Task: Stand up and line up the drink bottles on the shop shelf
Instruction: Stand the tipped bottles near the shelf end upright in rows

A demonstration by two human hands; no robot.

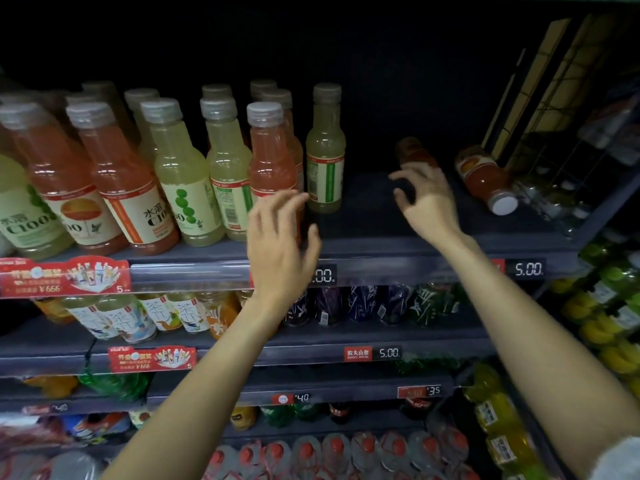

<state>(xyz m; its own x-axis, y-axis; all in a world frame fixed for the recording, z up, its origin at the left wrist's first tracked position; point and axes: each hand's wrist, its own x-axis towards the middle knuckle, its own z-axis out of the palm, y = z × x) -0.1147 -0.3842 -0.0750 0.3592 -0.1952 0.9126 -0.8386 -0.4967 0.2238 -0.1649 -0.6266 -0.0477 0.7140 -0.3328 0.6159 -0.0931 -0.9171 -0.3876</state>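
the left hand (282, 237) hovers at the front edge of the top shelf (398, 245), fingers loosely spread and relaxed, just in front of the lower body of an upright pink bottle (272, 157); motion blur leaves it unclear whether the fingertips touch the label, but they are not wrapped round it. the right hand (427, 199) reaches deeper into the bare stretch of the same shelf, fingers apart and slightly curved, holding nothing, its fingertips close to a fallen pink bottle (414, 152) that lies at the back, partly hidden behind the hand. a second fallen bottle (486, 178) lies on its side further right, white cap pointing toward the shelf front, near the wire divider (554, 147). to the left stand the rows already upright, pink and pale yellow, with one pale yellow bottle (325, 150) standing alone at the end of the row beside the pink one. these look like full plastic bottles, so fairly heavy for their size, stiff enough not to crumple, and smooth where the plastic is bare; lying down they will probably roll if nudged. the labelled middle likely gives the surest hold, wrapping fingers and thumb round the body rather than pulling at the narrow neck or cap. the base seems broad enough to stand steadily once set flat. lower shelves carry other drinks and price tags.
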